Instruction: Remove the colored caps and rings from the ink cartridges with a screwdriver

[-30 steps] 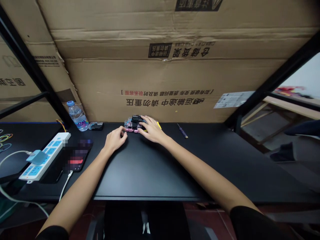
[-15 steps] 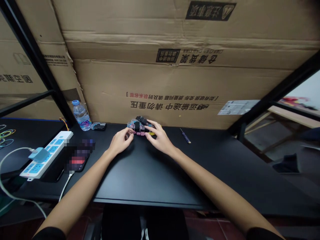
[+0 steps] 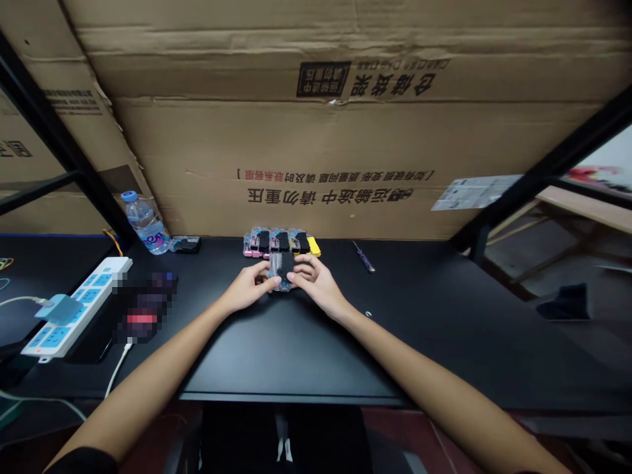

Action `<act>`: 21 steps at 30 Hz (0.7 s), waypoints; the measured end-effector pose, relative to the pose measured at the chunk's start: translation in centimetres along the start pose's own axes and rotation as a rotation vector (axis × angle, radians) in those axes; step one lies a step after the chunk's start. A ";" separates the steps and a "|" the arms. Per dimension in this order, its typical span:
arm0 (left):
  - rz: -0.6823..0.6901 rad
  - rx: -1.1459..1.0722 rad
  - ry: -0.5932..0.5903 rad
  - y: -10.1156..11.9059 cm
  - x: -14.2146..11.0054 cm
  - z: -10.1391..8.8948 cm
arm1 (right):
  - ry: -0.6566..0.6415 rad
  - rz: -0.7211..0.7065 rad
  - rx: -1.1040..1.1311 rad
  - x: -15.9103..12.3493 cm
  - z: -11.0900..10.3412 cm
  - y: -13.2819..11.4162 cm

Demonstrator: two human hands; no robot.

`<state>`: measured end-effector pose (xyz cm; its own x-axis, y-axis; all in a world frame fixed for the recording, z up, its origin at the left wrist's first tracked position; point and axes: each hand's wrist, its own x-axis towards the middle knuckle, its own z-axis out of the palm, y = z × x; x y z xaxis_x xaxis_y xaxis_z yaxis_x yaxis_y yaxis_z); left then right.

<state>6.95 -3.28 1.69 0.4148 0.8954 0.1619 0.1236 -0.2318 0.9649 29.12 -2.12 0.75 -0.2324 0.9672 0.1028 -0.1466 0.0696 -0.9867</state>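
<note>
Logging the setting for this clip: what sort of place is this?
Probably a makeshift workbench in a storeroom or small workshop: a black desk stands before stacked cardboard cartons, with a power strip and a small screwdriver on it.

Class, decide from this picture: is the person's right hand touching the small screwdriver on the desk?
Apart: the head view shows black desktop between the right hand and the screwdriver.
</note>
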 end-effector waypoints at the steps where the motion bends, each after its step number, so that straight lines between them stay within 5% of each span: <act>1: 0.001 -0.008 0.003 0.0 0.0 0.0 | -0.009 -0.004 -0.005 0.0 0.0 -0.1; 12: 0.025 0.072 0.034 0.8 -0.3 -0.1 | -0.043 -0.057 -0.090 -0.4 0.4 -0.2; 21: 0.296 0.666 0.128 1.9 -1.2 -1.6 | -0.151 -0.070 -0.079 -0.9 -0.3 -1.3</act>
<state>5.23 -4.16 3.71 0.4124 0.7873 0.4584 0.5602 -0.6159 0.5539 29.76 -2.98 1.90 -0.3669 0.9121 0.1829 -0.0932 0.1596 -0.9828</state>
